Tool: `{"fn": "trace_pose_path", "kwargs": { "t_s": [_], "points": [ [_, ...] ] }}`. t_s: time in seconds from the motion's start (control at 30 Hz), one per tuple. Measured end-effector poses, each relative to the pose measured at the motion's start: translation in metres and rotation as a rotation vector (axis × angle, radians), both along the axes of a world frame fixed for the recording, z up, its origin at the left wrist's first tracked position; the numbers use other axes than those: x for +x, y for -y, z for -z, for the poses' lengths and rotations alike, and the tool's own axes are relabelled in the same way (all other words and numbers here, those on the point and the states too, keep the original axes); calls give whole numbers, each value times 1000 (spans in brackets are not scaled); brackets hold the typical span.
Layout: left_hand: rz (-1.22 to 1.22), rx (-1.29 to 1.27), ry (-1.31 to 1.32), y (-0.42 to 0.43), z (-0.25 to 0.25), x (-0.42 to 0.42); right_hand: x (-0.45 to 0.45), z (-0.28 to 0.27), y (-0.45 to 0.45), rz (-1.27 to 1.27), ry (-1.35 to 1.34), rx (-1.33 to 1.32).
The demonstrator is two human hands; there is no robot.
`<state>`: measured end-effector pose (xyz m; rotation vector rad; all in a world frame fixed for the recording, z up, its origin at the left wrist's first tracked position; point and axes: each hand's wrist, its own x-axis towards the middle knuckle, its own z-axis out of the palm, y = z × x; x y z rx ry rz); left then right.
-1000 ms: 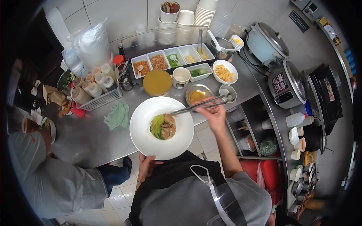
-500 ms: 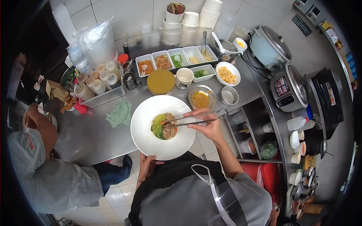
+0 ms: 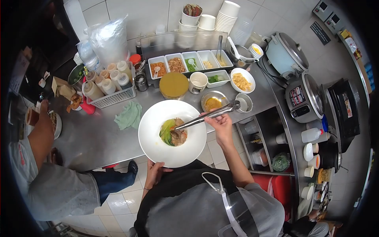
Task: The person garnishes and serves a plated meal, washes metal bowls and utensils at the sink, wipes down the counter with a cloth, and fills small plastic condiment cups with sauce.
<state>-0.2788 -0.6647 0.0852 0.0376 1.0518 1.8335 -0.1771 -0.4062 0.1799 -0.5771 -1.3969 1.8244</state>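
Note:
My left hand [image 3: 156,172] grips the near rim of a wide white bowl [image 3: 152,130], its thumb over the edge. In the bowl's small centre lie green leafy vegetables [image 3: 167,133] and pieces of brownish meat [image 3: 182,137]. My right hand [image 3: 221,125] is closed around metal tongs [image 3: 215,112], whose tips touch the food in the centre. Beyond the bowl stand a round tub with a mustard-coloured lid [image 3: 174,85], a metal bowl of orange-yellow sauce [image 3: 213,102] and a paper cup [image 3: 197,82].
White trays of toppings [image 3: 175,63] line the counter's back. A basket of squeeze bottles [image 3: 114,97] and a green cloth [image 3: 128,115] are to the left. At far left, a co-worker's arm [image 3: 41,138] reaches over the counter [image 3: 85,152]. Rice cookers [image 3: 302,94] stand right.
The tongs have turned in my right hand, so their hinged end now points up to the right and their arms look closer together. The co-worker's arm has shifted.

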Motion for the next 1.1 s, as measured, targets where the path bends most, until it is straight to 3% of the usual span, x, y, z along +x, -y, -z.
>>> {"fn": "trace_pose_path", "kwargs": {
  "t_s": [0.2, 0.3, 0.37, 0.4, 0.5, 0.77, 0.83, 0.9, 1.0, 1.1],
  "points": [
    [14, 18, 19, 5, 6, -1, -4, 8, -2, -22, 38, -36],
    [7, 19, 13, 7, 6, -2, 7, -17, 6, -114, -36, 152],
    [-1, 15, 14, 8, 7, -3, 16, -22, 11, -316, -57, 465],
    [1, 13, 16, 9, 8, -4, 17, -26, 17, -267, 27, 675],
    [-7, 14, 11, 11, 9, -6, 16, -35, 27, -450, 98, 786],
    [-24, -6, 2, 12, 4, -6, 5, -25, 26, -473, 121, 930],
    [-5, 9, 5, 12, 4, -8, 2, -14, 25, -385, 37, 753],
    [-3, 25, 4, 13, 6, -8, 5, -13, 23, -291, 64, 742],
    [-3, 14, 11, 13, 6, -8, 3, -12, 22, -107, 7, 48],
    [2, 13, 8, 13, 5, -8, -1, 15, 16, 2, 2, -158]
  ]
}}
